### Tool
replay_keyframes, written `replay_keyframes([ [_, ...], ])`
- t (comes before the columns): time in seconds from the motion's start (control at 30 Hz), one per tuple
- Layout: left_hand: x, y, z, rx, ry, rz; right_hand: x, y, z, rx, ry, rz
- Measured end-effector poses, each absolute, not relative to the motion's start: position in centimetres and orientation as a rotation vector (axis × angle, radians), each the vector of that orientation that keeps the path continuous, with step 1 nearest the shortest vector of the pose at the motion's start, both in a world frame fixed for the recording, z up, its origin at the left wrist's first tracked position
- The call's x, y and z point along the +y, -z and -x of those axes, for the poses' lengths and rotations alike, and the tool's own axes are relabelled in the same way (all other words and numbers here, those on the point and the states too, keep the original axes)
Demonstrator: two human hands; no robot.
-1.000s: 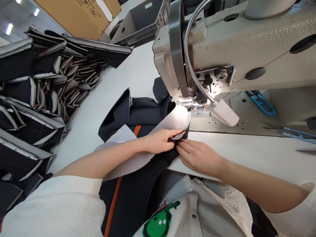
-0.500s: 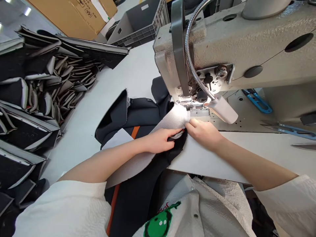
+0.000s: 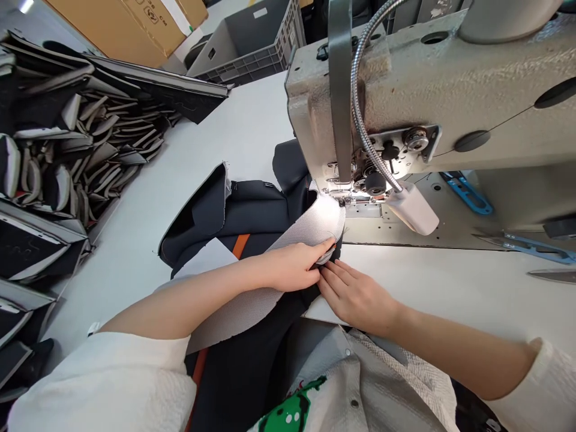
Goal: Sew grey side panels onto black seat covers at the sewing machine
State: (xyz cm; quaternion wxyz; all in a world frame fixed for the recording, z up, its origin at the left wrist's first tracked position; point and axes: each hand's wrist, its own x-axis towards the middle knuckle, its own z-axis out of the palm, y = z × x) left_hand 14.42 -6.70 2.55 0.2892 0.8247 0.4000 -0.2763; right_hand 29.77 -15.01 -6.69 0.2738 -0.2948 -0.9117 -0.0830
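A black padded cover (image 3: 256, 207) with orange stripes lies bunched by the sewing machine's needle area. On top runs a light grey mesh fabric strip (image 3: 301, 231), its far end beneath the lit presser foot (image 3: 344, 201). My left hand (image 3: 299, 264) pinches the layered edge of the strip, index finger stretched along it and thumb bent below. Close by on the right, my right hand (image 3: 355, 294) has its fingers over the black cover's edge, almost touching my left fingertips; its thumb is hidden underneath. A white flap (image 3: 209, 258) shows beside my left forearm.
The sewing machine (image 3: 405, 96) fills the upper right, with a lamp (image 3: 413, 209) on a flexible neck. Blue thread snips (image 3: 468, 192), more blue-handled snips (image 3: 540, 246) and a blade (image 3: 551, 275) lie right. Stacked black pieces (image 3: 40, 234) stand left, a grey crate (image 3: 252, 45) behind.
My right hand has moved from beside the presser foot back toward my body, along the fabric edge to my left fingertips. My left hand keeps its place on the strip. The view has shifted slightly.
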Motion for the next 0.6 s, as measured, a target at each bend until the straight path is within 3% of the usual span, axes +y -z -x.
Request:
replay_keyframes([
  [0.6, -3.9, -0.9, -18.5, 1.377, 0.628, -2.372, -9.8, 7.2, -32.5, -2.516, 0.361, 0.864],
])
